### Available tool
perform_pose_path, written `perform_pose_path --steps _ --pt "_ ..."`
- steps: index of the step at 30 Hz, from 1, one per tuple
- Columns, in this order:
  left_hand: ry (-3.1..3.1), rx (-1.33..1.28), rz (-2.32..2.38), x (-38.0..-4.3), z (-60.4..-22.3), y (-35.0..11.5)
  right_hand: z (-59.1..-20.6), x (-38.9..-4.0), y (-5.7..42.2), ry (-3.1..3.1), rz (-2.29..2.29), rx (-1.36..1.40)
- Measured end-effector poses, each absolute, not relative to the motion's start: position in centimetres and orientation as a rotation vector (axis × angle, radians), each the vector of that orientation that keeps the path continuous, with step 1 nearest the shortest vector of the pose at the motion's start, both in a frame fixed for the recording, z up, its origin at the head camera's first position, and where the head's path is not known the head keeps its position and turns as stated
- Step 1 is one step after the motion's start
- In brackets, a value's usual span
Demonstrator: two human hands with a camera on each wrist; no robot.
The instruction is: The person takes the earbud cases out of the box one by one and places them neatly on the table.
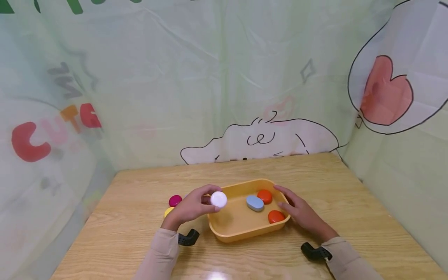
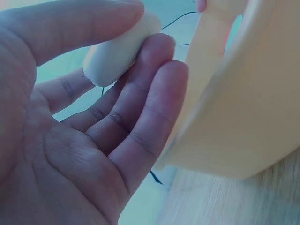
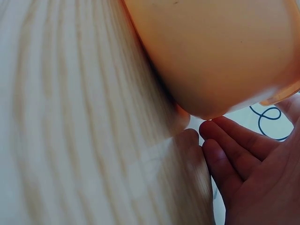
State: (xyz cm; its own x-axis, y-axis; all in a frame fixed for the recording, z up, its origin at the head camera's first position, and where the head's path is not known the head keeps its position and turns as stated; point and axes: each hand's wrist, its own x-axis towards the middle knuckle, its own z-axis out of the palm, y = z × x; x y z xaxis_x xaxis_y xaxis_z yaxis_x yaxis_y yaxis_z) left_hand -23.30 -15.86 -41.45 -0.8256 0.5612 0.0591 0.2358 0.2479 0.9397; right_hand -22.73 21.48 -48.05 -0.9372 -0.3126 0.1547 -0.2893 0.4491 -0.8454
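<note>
My left hand [image 1: 193, 206] pinches a smooth white pebble-like piece [image 1: 218, 199] between thumb and fingers, over the left side of a yellow-orange tray [image 1: 241, 235]. In the left wrist view the white piece [image 2: 119, 51] shows as a rounded oblong, beside the tray wall [image 2: 253, 103]. The right hand [image 1: 302, 212] grips the tray's right side, its thumb over the rim and fingers along the outside. From the right wrist, fingertips [image 3: 208, 129] meet the lower outer wall. Inside lie a light blue oval piece [image 1: 255, 203] and two red-orange rounded pieces, one far [image 1: 265, 196], one near [image 1: 276, 216].
Left of the tray, a magenta piece [image 1: 175, 200] and a yellow piece [image 1: 168, 211] lie on the wooden table [image 1: 140, 202], the yellow one partly behind the left hand. A printed cloth [image 1: 157, 97] hangs around the table's back and sides.
</note>
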Motion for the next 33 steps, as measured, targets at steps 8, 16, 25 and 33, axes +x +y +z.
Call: perform_pose_path --steps 8,16,25,33 --pt "2.309 0.663 1.669 -22.9 -41.5 -17.7 -48.0 -23.1 21.8 2.681 -1.523 -0.576" --pt "2.339 0.629 1.751 -22.6 -40.5 -20.7 -48.3 -23.0 21.9 2.665 -1.522 -0.583" --pt "2.264 0.662 1.834 -22.1 -39.8 -24.0 -48.4 -23.2 21.5 2.670 -1.523 -0.608" --pt "2.334 0.494 1.804 -22.3 -40.5 -25.6 -48.5 -23.2 21.7 2.662 -1.523 -0.578"
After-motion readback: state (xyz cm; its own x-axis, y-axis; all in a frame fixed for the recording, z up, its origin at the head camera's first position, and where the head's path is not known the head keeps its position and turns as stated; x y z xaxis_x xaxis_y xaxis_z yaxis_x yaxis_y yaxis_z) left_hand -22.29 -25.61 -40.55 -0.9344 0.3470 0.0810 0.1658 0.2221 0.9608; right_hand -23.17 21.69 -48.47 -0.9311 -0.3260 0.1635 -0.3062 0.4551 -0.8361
